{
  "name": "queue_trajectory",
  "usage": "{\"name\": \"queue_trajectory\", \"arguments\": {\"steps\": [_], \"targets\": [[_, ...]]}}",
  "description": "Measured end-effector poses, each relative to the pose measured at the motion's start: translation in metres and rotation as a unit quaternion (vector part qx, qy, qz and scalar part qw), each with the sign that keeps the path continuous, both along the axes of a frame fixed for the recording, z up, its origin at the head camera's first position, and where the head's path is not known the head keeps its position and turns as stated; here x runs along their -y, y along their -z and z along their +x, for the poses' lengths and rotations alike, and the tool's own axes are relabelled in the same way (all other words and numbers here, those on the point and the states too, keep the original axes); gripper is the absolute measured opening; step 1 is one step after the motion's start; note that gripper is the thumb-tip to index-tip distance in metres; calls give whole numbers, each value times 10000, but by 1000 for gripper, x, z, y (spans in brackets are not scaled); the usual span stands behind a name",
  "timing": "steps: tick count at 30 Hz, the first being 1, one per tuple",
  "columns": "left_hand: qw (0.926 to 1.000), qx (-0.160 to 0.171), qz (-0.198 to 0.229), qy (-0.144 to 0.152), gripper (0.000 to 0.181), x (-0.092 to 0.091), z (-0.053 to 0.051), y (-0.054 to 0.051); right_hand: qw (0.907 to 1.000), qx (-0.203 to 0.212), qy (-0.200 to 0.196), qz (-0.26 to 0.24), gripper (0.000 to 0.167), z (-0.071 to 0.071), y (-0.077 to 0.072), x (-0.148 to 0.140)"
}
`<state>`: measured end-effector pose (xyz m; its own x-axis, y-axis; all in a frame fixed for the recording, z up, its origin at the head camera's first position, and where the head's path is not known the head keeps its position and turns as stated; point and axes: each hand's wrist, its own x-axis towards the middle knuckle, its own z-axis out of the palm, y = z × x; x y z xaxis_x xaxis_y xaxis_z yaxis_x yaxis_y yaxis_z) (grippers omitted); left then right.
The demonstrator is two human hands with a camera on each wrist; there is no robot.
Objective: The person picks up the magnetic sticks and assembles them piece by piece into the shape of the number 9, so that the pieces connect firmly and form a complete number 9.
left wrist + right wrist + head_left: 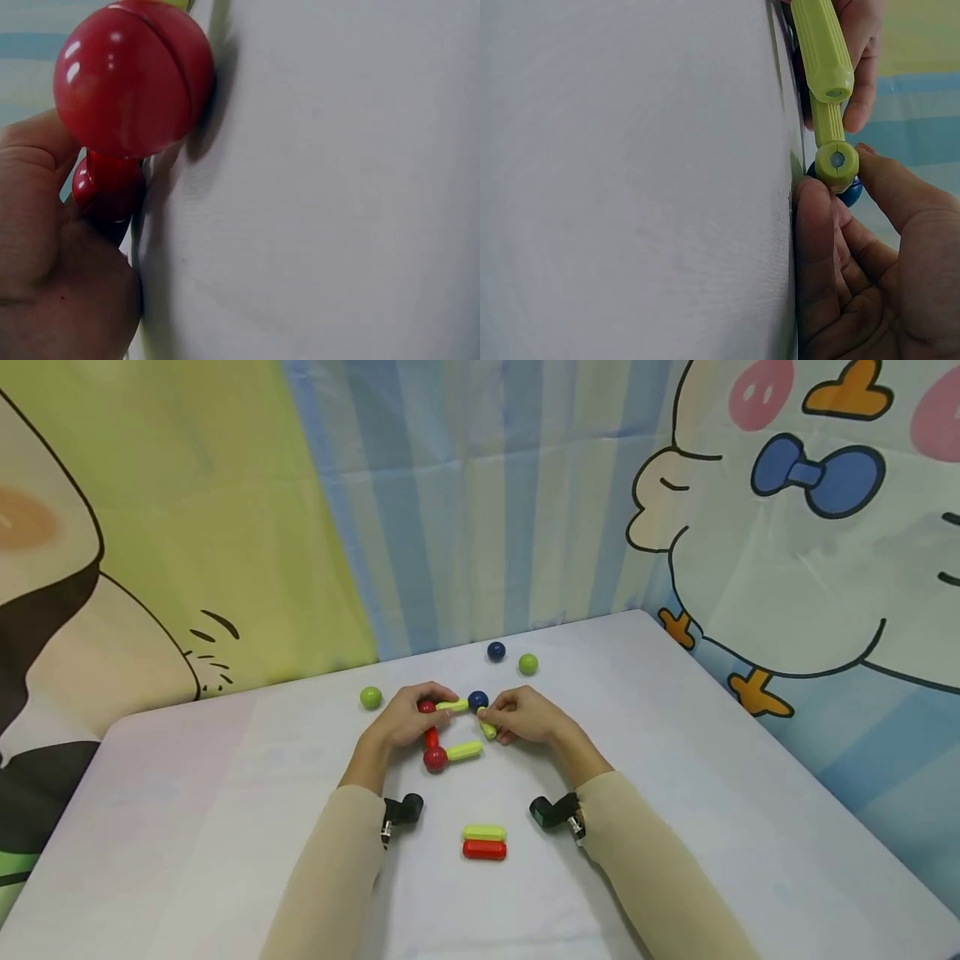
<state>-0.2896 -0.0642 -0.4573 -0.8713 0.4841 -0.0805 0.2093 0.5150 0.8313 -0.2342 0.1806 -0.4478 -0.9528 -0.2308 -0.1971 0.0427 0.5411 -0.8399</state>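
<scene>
A chain of balls and magnetic rods lies on the table. Its near red ball [435, 759] bears a yellow-green rod [465, 750] pointing right, and a red rod [431, 737] joins it to a far red ball [427, 707]. From there another yellow-green rod [452, 705] runs to a blue ball [477, 700]. My left hand [401, 720] grips the chain around the far red ball, partly covering it. Between thumb and fingers, my right hand [528, 717] pinches a yellow-green rod [837, 166] set against the blue ball.
Loose on the table are a green ball [371, 697] at left, and a dark blue ball [496, 651] and green ball [528, 664] at the back. Nearer me, a yellow-green rod [483, 832] lies beside a red rod [484, 849]. Printed curtains border the table.
</scene>
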Motion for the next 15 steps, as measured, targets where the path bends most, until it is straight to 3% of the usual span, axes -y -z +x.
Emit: {"name": "queue_trajectory", "arguments": {"steps": [6, 15], "targets": [[9998, -92, 169, 25, 28, 5, 2, -2, 9997, 23, 173, 189, 35, 3, -2, 4], [9997, -250, 18, -35, 24, -2, 6, -1, 9995, -119, 165, 241, 32, 5, 1, 4]]}}
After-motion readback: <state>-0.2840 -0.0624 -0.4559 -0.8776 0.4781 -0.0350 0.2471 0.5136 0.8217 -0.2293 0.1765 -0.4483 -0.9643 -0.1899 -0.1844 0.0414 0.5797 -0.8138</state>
